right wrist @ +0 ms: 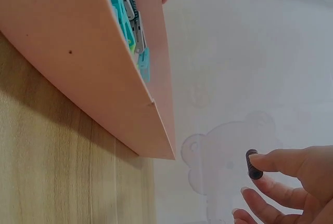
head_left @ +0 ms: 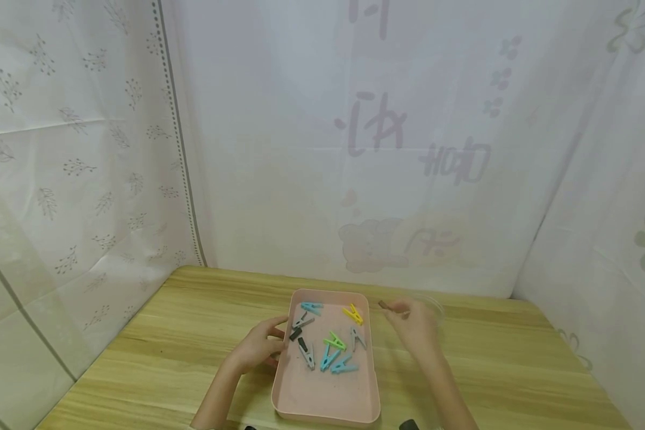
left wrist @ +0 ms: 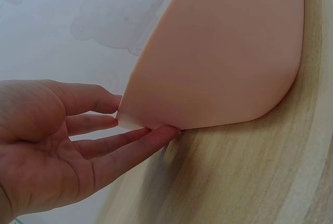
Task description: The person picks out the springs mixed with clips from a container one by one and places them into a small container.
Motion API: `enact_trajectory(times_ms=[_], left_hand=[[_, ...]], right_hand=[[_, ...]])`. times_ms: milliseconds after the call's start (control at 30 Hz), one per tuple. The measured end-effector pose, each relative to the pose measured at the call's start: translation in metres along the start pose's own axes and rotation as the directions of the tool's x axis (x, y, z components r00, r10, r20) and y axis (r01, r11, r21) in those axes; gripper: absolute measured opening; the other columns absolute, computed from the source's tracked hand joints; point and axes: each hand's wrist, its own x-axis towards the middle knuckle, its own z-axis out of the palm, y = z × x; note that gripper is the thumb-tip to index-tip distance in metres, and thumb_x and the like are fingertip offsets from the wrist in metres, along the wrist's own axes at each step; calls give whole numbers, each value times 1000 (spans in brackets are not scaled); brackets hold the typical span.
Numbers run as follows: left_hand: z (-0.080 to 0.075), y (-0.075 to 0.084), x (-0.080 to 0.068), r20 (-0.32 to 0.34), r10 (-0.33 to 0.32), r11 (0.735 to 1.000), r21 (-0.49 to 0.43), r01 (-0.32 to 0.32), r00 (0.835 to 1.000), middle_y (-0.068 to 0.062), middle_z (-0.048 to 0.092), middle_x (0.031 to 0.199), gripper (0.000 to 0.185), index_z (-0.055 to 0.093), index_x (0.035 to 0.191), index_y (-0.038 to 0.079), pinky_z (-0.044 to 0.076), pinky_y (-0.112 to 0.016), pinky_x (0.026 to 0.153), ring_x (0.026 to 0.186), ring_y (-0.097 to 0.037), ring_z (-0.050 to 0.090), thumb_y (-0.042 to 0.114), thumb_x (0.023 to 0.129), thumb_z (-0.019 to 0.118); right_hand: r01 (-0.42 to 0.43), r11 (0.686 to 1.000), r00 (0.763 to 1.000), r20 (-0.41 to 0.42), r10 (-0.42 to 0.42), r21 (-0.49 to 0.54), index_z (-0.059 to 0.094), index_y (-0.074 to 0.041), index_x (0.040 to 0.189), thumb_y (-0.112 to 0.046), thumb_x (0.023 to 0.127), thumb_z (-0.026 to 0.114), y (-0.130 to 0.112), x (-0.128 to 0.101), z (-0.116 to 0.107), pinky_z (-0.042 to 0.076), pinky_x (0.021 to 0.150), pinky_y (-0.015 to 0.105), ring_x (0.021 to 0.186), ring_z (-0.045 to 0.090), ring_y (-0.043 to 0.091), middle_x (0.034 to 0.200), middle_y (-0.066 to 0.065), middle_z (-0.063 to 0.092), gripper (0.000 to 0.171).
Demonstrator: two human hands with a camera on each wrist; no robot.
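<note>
place: makeshift recording booth, likely indoors | evidence: white printed curtains (head_left: pixel 355 149) draped on three sides | wooden table (head_left: pixel 193 334) | tiled wall (head_left: pixel 11 334) at left

pink tray (head_left: pixel 322 394), teal, yellow, green, grey clothespins (head_left: pixel 330 349)

My left hand (head_left: pixel 260 345) is low and forward, its fingers (left wrist: pixel 136 142) nearly straight and spread, tips pressing outward. My right hand (head_left: pixel 416 327) is raised, forearm angled inward, thumb and forefinger pinched together, remaining fingers (right wrist: pixel 260 203) loosely curled.
</note>
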Motion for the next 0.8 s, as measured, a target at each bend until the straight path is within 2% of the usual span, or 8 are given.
enact_trajectory(times_ms=[167, 400, 667, 800], left_hand=[[0, 0, -1, 1, -5, 1000, 0, 5, 1000, -38, 56, 130, 64, 34, 157, -12, 66, -47, 73, 93, -30, 72, 0, 101, 61], [0, 0, -1, -9, -12, 1000, 5, 12, 1000, -37, 58, 129, 65, 34, 157, -12, 66, -47, 72, 93, -30, 72, 0, 100, 62], [0, -1, 1, -13, -14, 1000, 15, 15, 1000, -36, 58, 129, 65, 34, 158, -11, 66, -48, 73, 93, -30, 71, 0, 100, 62], [0, 0, 0, -15, -13, 1000, 19, 14, 1000, -36, 58, 130, 65, 34, 158, -12, 66, -48, 73, 95, -30, 72, 1, 100, 62]], right_hand=[[7, 1000, 1000, -3, -7, 5, 75, 9, 104, -12, 95, 76, 2, -1, -2, 59, 62, 32, 87, 72, 33, 105, 25, 75, 23], [8, 1000, 1000, -4, -8, 10, 75, 9, 105, -10, 95, 75, 5, -1, -4, 55, 56, 25, 85, 72, 31, 104, 25, 76, 21], [9, 1000, 1000, -21, -9, -6, 75, 7, 102, -9, 94, 76, 5, -1, -6, 61, 68, 38, 89, 70, 34, 104, 24, 75, 19], [8, 1000, 1000, -28, -9, -14, 76, 8, 102, -9, 93, 77, 5, -1, -6, 61, 70, 40, 90, 71, 35, 104, 25, 75, 19]])
